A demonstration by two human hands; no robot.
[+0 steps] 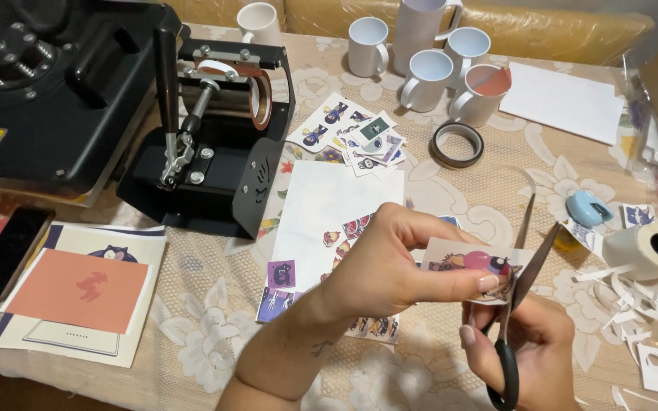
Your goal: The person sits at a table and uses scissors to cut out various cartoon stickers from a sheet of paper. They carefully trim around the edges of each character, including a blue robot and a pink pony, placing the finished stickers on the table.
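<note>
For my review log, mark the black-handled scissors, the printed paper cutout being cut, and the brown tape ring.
black-handled scissors (533, 255), head view, on the open blade.
printed paper cutout (458, 261), head view, on its printed face.
brown tape ring (457, 144), head view, on its rim.

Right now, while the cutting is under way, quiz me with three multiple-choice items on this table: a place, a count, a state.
1. Where does the tape ring lie?
A. in front of the mugs
B. on the phone
C. under the press

2. How many white mugs stand at the far edge?
A. two
B. four
C. six

3. How do the scissors stand?
A. shut on the table
B. open around the printed cutout
C. hanging on the press

Key: 1 A, it lies just near of the mug group. 2 C, six are visible. 3 B, the right hand works them while the left hand holds the cutout.
</note>
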